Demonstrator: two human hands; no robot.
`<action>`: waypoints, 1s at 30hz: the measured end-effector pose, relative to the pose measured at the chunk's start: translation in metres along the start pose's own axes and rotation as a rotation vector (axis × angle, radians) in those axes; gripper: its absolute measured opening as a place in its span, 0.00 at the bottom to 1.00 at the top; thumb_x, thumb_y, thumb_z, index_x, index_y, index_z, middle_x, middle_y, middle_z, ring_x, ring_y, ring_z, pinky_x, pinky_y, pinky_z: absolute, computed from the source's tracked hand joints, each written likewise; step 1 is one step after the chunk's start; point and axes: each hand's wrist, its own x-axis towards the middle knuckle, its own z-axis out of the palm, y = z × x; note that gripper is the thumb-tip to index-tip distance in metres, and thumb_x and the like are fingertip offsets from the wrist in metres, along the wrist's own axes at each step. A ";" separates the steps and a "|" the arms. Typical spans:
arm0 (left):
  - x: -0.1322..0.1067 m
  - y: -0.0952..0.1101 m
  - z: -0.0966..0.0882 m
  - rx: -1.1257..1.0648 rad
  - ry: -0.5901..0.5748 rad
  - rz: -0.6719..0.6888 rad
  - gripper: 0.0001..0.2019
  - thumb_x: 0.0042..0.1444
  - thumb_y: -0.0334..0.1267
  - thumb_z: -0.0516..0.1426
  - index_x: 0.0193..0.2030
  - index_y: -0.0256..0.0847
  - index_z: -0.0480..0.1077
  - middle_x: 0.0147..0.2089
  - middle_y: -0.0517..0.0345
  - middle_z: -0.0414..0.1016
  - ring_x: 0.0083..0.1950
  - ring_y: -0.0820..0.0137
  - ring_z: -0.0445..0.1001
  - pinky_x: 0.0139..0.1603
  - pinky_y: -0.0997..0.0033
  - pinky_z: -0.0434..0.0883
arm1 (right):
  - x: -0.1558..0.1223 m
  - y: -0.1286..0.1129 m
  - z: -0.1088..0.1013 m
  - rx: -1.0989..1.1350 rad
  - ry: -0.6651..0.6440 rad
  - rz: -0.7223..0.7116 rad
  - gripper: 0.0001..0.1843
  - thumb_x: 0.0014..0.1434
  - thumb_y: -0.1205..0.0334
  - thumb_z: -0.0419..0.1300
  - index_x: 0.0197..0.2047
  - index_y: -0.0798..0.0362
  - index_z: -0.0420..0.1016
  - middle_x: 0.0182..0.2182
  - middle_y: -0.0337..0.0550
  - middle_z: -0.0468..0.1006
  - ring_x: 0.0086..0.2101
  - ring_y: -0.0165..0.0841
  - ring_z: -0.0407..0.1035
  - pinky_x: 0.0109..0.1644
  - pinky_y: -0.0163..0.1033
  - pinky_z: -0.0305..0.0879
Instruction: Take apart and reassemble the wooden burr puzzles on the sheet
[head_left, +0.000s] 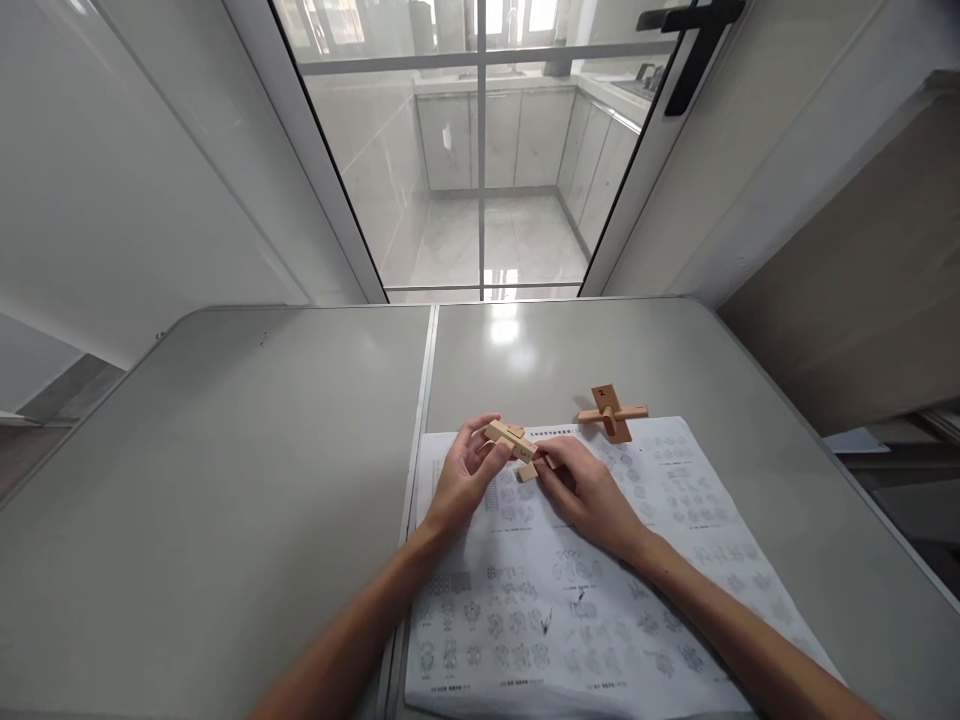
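My left hand [465, 475] and my right hand [589, 492] meet over a printed instruction sheet [600, 600]. Between their fingertips they pinch a small light wooden puzzle piece assembly [514, 445], made of short notched bars. The left fingers grip its left end, the right fingers its lower right end. A second wooden puzzle [611, 412], a darker cross of interlocked bars marked with a number, lies on the sheet's top edge just beyond my right hand.
The sheet lies on a grey folding table [225, 480] with a centre seam [420, 420]. Beyond the table's far edge stands a glass sliding door [480, 150] with a kitchen behind it. A brown panel [862, 260] rises at the right.
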 end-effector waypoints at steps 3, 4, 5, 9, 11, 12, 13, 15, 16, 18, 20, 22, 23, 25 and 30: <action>0.000 -0.001 0.000 0.009 -0.002 0.002 0.34 0.60 0.58 0.70 0.65 0.40 0.67 0.62 0.41 0.81 0.66 0.52 0.79 0.66 0.54 0.75 | 0.000 -0.001 0.000 -0.017 -0.002 -0.006 0.08 0.78 0.60 0.55 0.54 0.46 0.75 0.47 0.50 0.81 0.47 0.46 0.74 0.50 0.53 0.72; 0.001 -0.001 -0.001 0.010 -0.002 0.004 0.34 0.61 0.57 0.70 0.65 0.40 0.67 0.62 0.41 0.81 0.66 0.52 0.79 0.66 0.54 0.75 | 0.000 -0.001 0.000 -0.022 0.000 -0.010 0.08 0.78 0.60 0.55 0.54 0.46 0.75 0.47 0.50 0.81 0.47 0.46 0.74 0.51 0.53 0.72; 0.001 -0.002 -0.001 0.011 -0.001 0.006 0.34 0.61 0.57 0.70 0.65 0.40 0.67 0.62 0.41 0.81 0.66 0.52 0.79 0.66 0.53 0.75 | 0.000 -0.001 0.000 -0.026 0.003 -0.015 0.08 0.78 0.60 0.55 0.53 0.46 0.75 0.46 0.50 0.82 0.47 0.47 0.74 0.51 0.54 0.72; 0.001 -0.003 -0.002 0.014 0.003 0.005 0.34 0.61 0.57 0.69 0.65 0.40 0.67 0.62 0.40 0.81 0.64 0.53 0.80 0.65 0.53 0.75 | 0.001 -0.002 0.000 -0.034 0.011 -0.028 0.07 0.77 0.60 0.56 0.52 0.46 0.75 0.45 0.50 0.82 0.47 0.47 0.74 0.50 0.54 0.72; 0.001 -0.003 -0.002 0.024 0.004 0.004 0.34 0.61 0.57 0.69 0.65 0.40 0.67 0.62 0.40 0.81 0.64 0.53 0.80 0.65 0.53 0.75 | 0.001 -0.003 0.000 -0.035 0.009 -0.033 0.07 0.77 0.61 0.56 0.51 0.46 0.75 0.44 0.49 0.82 0.46 0.47 0.73 0.49 0.53 0.71; 0.001 -0.002 -0.003 0.031 0.002 0.003 0.34 0.61 0.58 0.69 0.65 0.40 0.67 0.62 0.41 0.81 0.63 0.53 0.80 0.65 0.53 0.75 | 0.001 -0.003 0.000 -0.036 0.005 -0.033 0.07 0.77 0.61 0.56 0.51 0.46 0.75 0.43 0.48 0.82 0.46 0.47 0.73 0.49 0.52 0.71; 0.001 -0.002 -0.003 0.037 0.000 0.003 0.34 0.62 0.58 0.69 0.65 0.40 0.67 0.61 0.41 0.82 0.63 0.53 0.80 0.65 0.53 0.75 | 0.001 -0.004 0.000 -0.037 -0.002 -0.033 0.06 0.77 0.62 0.56 0.50 0.46 0.75 0.43 0.48 0.82 0.46 0.47 0.73 0.48 0.52 0.71; 0.001 -0.002 -0.003 0.045 -0.002 0.005 0.33 0.62 0.58 0.69 0.65 0.40 0.67 0.61 0.41 0.82 0.63 0.53 0.81 0.65 0.52 0.75 | 0.001 -0.005 -0.001 -0.038 -0.011 -0.033 0.06 0.77 0.62 0.56 0.51 0.46 0.75 0.43 0.48 0.82 0.45 0.46 0.73 0.48 0.52 0.71; 0.001 -0.002 -0.003 0.046 -0.002 0.006 0.33 0.62 0.58 0.69 0.65 0.40 0.67 0.61 0.41 0.82 0.62 0.54 0.81 0.65 0.52 0.75 | 0.001 -0.005 -0.001 -0.040 -0.013 -0.034 0.06 0.77 0.62 0.56 0.51 0.46 0.75 0.43 0.48 0.82 0.45 0.46 0.73 0.48 0.52 0.71; 0.001 -0.002 -0.003 0.046 0.000 0.009 0.34 0.62 0.59 0.69 0.65 0.40 0.67 0.61 0.41 0.81 0.61 0.55 0.81 0.65 0.53 0.76 | 0.001 -0.005 -0.001 -0.048 -0.014 -0.037 0.06 0.77 0.62 0.56 0.50 0.47 0.75 0.43 0.48 0.82 0.45 0.46 0.73 0.47 0.52 0.71; 0.002 -0.003 -0.003 0.046 -0.003 0.013 0.34 0.61 0.59 0.69 0.65 0.40 0.67 0.62 0.41 0.81 0.62 0.55 0.81 0.65 0.54 0.76 | 0.002 -0.005 0.000 -0.059 -0.012 -0.042 0.05 0.76 0.62 0.57 0.49 0.47 0.75 0.42 0.48 0.81 0.44 0.46 0.73 0.47 0.52 0.71; 0.002 -0.003 -0.003 0.044 -0.007 0.015 0.35 0.60 0.59 0.70 0.65 0.40 0.67 0.63 0.41 0.80 0.64 0.54 0.80 0.66 0.54 0.75 | 0.002 -0.005 0.001 -0.064 -0.012 -0.047 0.05 0.76 0.62 0.57 0.48 0.47 0.75 0.41 0.48 0.81 0.45 0.47 0.72 0.47 0.53 0.71; 0.002 -0.003 -0.003 0.042 -0.007 0.014 0.35 0.60 0.59 0.70 0.64 0.40 0.67 0.64 0.40 0.80 0.65 0.54 0.79 0.67 0.54 0.75 | 0.002 -0.005 0.001 -0.062 -0.013 -0.049 0.05 0.75 0.62 0.57 0.47 0.46 0.75 0.40 0.48 0.81 0.44 0.47 0.72 0.47 0.53 0.71; 0.002 -0.003 -0.003 0.040 -0.010 0.010 0.35 0.59 0.58 0.71 0.64 0.41 0.68 0.65 0.40 0.79 0.66 0.53 0.79 0.68 0.54 0.74 | 0.002 -0.005 0.001 -0.048 -0.008 -0.045 0.04 0.75 0.61 0.58 0.47 0.46 0.75 0.41 0.48 0.81 0.45 0.47 0.72 0.48 0.53 0.71; 0.002 -0.003 -0.003 0.004 -0.028 -0.001 0.34 0.57 0.53 0.74 0.64 0.43 0.68 0.67 0.42 0.77 0.66 0.53 0.79 0.66 0.54 0.75 | 0.001 -0.005 0.000 0.029 0.045 0.018 0.10 0.75 0.56 0.60 0.56 0.46 0.75 0.49 0.50 0.81 0.47 0.46 0.74 0.50 0.53 0.73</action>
